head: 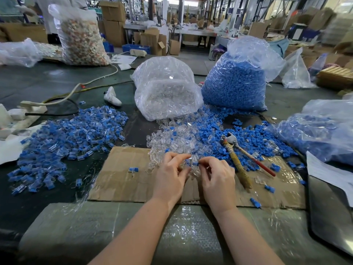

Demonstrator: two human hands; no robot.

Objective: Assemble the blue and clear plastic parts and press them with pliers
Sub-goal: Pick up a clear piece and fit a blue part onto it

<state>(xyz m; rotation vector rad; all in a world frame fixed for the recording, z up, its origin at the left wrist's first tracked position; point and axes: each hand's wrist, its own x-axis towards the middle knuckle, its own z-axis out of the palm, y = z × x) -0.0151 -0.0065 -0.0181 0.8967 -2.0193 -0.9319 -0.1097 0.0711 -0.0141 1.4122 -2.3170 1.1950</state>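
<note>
Both hands work close together over the far edge of a flattened brown cardboard sheet. The left hand has its fingers curled, pinching a small clear plastic piece at the fingertips. The right hand pinches a small blue plastic piece between thumb and forefinger, held right against the clear one.

Just beyond the fingers lies a loose heap of clear plastic parts, spilling from an open transparent bag of clear parts further back. To the right of that heap a spread of loose blue plastic parts runs back to a tall clear bag stuffed with blue parts.

The pliers with worn yellowish and red handles lie untouched on the cardboard, right of the hands, head resting among the blue parts.

On the left of the table sits a wide pile of joined blue-and-clear pieces. One such blue-and-clear piece lies alone on the cardboard, left of the hands. At the far right another plastic bag holding blue parts slumps on the table.
</note>
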